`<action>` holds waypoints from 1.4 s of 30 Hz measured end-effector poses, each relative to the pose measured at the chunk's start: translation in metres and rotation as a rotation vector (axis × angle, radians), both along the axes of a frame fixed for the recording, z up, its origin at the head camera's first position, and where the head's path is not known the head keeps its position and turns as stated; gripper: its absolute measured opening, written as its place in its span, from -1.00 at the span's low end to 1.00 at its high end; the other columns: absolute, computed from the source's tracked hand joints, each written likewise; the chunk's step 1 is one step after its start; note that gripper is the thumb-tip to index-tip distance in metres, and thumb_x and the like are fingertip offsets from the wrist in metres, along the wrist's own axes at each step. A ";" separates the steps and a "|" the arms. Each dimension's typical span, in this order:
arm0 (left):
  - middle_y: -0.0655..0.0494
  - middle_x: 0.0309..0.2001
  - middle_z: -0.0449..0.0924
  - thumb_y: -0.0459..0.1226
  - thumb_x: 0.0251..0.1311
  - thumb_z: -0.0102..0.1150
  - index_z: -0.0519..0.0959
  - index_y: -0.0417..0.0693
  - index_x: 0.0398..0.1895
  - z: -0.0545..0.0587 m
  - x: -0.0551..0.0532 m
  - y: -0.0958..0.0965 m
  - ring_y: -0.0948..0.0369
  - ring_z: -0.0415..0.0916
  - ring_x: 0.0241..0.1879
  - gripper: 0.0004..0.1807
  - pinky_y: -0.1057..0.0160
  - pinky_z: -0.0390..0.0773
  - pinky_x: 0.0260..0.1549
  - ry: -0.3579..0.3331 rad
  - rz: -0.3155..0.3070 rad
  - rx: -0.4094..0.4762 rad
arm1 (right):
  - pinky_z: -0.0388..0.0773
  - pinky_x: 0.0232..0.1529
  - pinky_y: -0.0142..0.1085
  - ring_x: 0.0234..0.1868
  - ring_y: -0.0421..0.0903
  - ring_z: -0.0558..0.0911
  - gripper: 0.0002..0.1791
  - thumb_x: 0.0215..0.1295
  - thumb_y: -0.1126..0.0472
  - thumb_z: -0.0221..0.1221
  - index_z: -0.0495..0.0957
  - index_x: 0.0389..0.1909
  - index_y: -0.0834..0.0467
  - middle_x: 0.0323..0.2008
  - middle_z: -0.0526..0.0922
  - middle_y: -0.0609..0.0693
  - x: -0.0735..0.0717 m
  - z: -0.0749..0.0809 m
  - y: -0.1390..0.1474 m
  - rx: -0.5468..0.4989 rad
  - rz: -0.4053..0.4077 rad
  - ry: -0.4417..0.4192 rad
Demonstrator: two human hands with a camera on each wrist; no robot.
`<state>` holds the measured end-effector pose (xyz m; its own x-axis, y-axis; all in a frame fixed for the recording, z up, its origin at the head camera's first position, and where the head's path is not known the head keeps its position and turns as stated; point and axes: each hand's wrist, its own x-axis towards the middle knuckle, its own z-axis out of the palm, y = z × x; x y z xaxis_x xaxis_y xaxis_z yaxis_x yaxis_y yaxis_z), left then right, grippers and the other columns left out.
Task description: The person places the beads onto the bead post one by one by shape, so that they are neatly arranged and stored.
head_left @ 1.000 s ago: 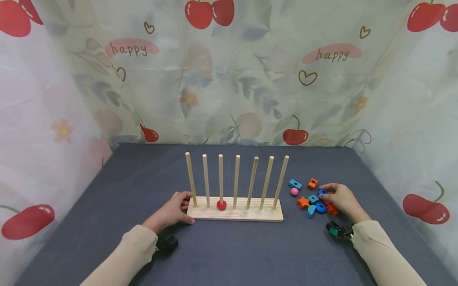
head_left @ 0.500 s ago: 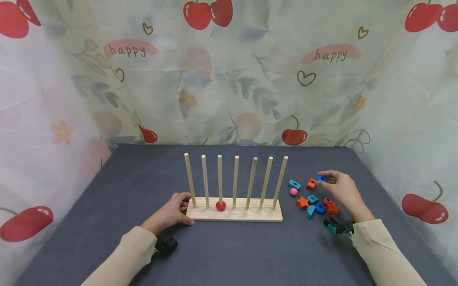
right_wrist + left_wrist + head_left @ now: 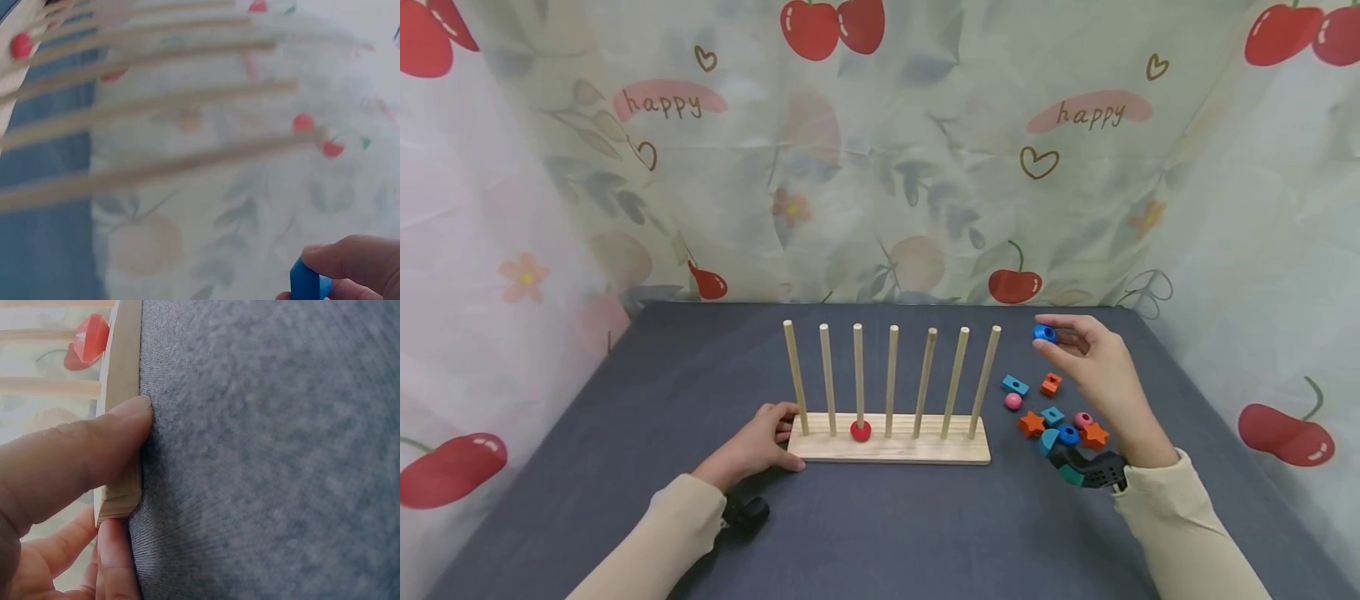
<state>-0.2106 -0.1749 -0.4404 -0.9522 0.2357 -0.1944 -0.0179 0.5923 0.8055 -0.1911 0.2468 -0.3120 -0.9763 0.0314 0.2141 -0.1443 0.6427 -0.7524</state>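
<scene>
A wooden peg board [image 3: 891, 450] with several upright pegs stands mid-table, a red bead [image 3: 861, 431] at the foot of its third peg from the left. My left hand [image 3: 748, 446] grips the board's left end; in the left wrist view the thumb [image 3: 94, 450] presses the front edge and fingers touch the end face. Up in the air, right of the rightmost peg, my right hand [image 3: 1093, 367] pinches a blue bead [image 3: 1044, 333] between thumb and fingers. The right wrist view shows this faceted blue bead [image 3: 306, 281] at the lower edge, apart from the pegs.
Under the right forearm lie loose beads: an orange star [image 3: 1032, 424], another orange star [image 3: 1094, 436], a blue ring [image 3: 1069, 434] and several others. Further back are a blue block [image 3: 1015, 385], a pink bead [image 3: 1013, 402] and an orange block [image 3: 1051, 383]. A patterned cloth [image 3: 850, 167] hangs behind.
My right hand has lifted the blue bead out of the loose beads, moving it up, back and then left toward the pegs. The left hand stays on the board's end.
</scene>
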 end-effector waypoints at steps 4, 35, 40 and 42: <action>-0.27 0.15 0.20 -0.48 -0.27 0.55 0.29 -0.36 0.29 0.001 0.001 0.000 -0.08 0.35 0.14 -0.07 -0.03 0.43 0.18 -0.006 -0.010 0.006 | 0.48 -0.03 -0.64 0.09 -0.09 0.56 -0.49 0.32 -0.03 0.18 0.48 0.23 0.09 0.17 0.45 0.05 0.009 0.012 -0.018 -0.067 0.011 0.086; -0.20 0.15 0.21 -0.43 -0.23 0.55 0.29 -0.29 0.30 -0.002 -0.002 -0.001 -0.05 0.35 0.16 -0.08 -0.05 0.40 0.21 -0.025 0.005 -0.030 | 0.59 -0.01 -0.38 0.02 -0.19 0.62 -0.54 0.23 0.48 0.20 0.47 0.18 0.34 0.05 0.51 0.02 0.019 0.047 -0.116 -0.492 0.374 0.455; -0.20 0.15 0.21 -0.42 -0.22 0.55 0.28 -0.29 0.31 -0.003 -0.004 -0.001 -0.06 0.35 0.17 -0.07 -0.05 0.40 0.21 -0.029 0.000 -0.030 | 0.59 0.00 -0.36 0.03 -0.17 0.61 -0.54 0.23 0.49 0.19 0.46 0.18 0.34 0.08 0.51 0.09 0.015 0.046 -0.128 -0.491 0.399 0.473; -0.20 0.15 0.21 -0.42 -0.22 0.55 0.28 -0.29 0.31 -0.004 -0.004 -0.001 -0.06 0.34 0.17 -0.07 -0.05 0.39 0.21 -0.030 -0.001 -0.028 | 0.59 0.00 -0.35 0.03 -0.18 0.61 -0.55 0.23 0.50 0.19 0.47 0.16 0.35 0.08 0.50 0.12 0.014 0.044 -0.132 -0.492 0.407 0.477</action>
<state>-0.2147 -0.1758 -0.4440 -0.9454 0.2310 -0.2299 -0.0413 0.6148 0.7876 -0.1774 0.1152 -0.2684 -0.7377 -0.1080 0.6664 -0.6746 0.0799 -0.7338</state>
